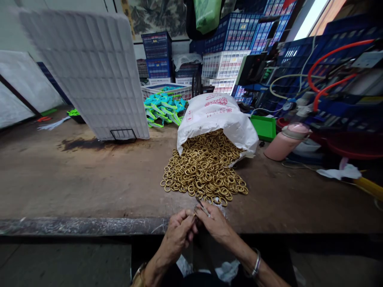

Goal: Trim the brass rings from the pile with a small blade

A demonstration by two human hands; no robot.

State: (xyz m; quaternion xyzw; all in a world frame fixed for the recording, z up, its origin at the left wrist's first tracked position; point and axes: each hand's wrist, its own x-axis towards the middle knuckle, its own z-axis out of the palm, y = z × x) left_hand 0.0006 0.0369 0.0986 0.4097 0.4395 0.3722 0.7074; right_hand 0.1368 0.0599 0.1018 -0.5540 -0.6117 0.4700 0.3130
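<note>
My left hand (180,232) is closed in a pinch at the table's front edge. A small bit of a gold-coloured ring (194,215) shows at its fingertips, mostly hidden by the fingers. Close against it, my right hand (217,225) is wrapped round a slim knife-like tool (202,206) whose dark tip points up and left. Just beyond both hands, a heap of gold-coloured metal rings (203,169) spills across the table. The rings come out of the mouth of a white woven sack (215,113) lying on its side.
The brown wooden table (125,179) carries an upright white ribbed panel (95,75) on the left. Behind are green and blue plastic pieces (164,105) and stacked crates (227,32). Rightward stand a green tray (263,127), a pink bottle (287,141) and a red hose (338,50).
</note>
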